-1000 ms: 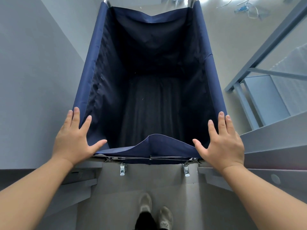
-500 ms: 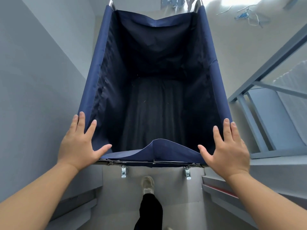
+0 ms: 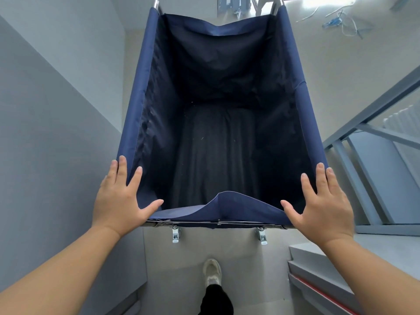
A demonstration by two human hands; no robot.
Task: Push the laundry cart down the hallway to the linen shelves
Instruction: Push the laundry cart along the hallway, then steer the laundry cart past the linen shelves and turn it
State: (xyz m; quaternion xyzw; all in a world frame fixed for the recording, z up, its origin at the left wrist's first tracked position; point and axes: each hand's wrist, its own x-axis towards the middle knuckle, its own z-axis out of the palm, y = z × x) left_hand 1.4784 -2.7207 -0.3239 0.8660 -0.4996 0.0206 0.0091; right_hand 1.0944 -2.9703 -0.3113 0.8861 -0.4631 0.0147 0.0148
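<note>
The navy laundry cart (image 3: 145, 92) stands on the hallway floor (image 3: 327, 71) between grey walls (its bag holds nothing). The left hand (image 3: 119, 202) and right hand (image 3: 322, 205) press flat on its near corners, fingers straight and spread apart.

The laundry cart (image 3: 141, 98) has its far chrome posts cut off by the top edge. The left hand (image 3: 120, 201) and right hand (image 3: 322, 208) cover the near rim corners, and their palms are hidden. Both forearms exit at the lower corners. The wire tangle (image 3: 341, 21), upper right, is too small to identify. The grey metal frame (image 3: 368, 114) runs off the right edge.
</note>
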